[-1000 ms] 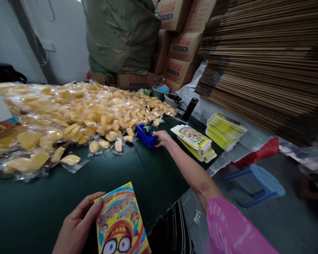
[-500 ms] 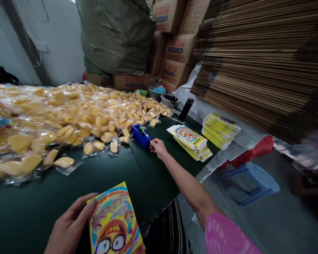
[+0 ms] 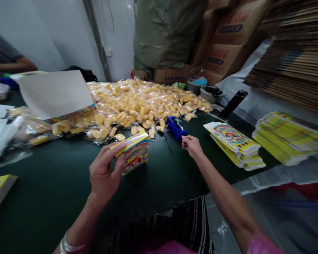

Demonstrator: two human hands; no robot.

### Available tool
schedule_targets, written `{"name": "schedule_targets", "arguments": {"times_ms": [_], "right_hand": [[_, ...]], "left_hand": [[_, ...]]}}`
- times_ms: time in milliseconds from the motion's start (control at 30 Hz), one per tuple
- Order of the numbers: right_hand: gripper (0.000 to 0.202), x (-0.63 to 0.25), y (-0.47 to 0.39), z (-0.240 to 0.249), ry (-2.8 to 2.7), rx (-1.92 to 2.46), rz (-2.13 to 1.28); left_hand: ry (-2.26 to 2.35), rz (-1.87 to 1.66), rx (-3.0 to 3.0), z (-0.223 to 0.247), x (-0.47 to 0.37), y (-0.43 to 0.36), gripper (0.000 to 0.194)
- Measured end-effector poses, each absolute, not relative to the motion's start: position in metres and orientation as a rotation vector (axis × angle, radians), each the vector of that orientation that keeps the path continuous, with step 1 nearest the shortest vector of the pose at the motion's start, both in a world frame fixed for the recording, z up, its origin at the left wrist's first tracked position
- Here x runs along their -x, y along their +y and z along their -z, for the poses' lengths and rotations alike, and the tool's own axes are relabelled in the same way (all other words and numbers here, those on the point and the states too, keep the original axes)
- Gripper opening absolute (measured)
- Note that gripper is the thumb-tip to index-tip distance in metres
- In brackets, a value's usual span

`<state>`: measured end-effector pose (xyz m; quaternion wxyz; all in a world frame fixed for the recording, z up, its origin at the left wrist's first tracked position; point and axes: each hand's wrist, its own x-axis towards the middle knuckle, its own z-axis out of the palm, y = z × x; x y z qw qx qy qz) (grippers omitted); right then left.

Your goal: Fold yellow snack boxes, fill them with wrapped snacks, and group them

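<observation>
My left hand (image 3: 106,167) grips a yellow printed cardboard box (image 3: 136,155) along its upper edge, thumb on the near side, and holds it upright over the dark green table. My right hand (image 3: 193,146) is closed in a pinch at the front end of a blue tape dispenser (image 3: 176,127). A small pale bit of tape (image 3: 183,137) shows at the fingertips. To the right of that hand lies a stack of flattened yellow boxes (image 3: 231,138). Behind the dispenser spreads a large heap of yellow pieces in clear wrappers (image 3: 137,102).
A taller stack of yellow cartons (image 3: 286,141) stands at the right. Near it is a black cylinder (image 3: 233,104). An open carton with a white flap (image 3: 57,92) sits among the wrapped pieces. Another yellow box (image 3: 0,190) lies at left. A person's arm (image 3: 18,65) shows at far left.
The view has swung left. My left hand has raised the box, turned it and brought it closer to the dispenser. My right hand stays pinched at the dispenser's front end.
</observation>
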<state>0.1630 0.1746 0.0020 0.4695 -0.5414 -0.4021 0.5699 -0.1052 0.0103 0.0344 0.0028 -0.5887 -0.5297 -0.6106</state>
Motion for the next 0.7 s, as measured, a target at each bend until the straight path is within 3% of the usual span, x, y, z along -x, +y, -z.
{"name": "schedule_targets", "arguments": {"times_ms": [100,267,700], "right_hand": [[0.027,-0.131,0.113,-0.027,-0.991,1.082,-1.528],[0.027,-0.087,0.040,-0.055,-0.938,0.460,-1.890],[0.038,-0.092,0.042,-0.033,-0.871,0.643,-1.975]], "left_hand": [[-1.453,1.588,1.969,-0.032,0.096,0.003,0.034],[-1.332,1.519,2.031,-0.030,0.075,-0.003,0.035],[-1.249,1.531,2.110,-0.019,0.061,-0.007,0.041]]}}
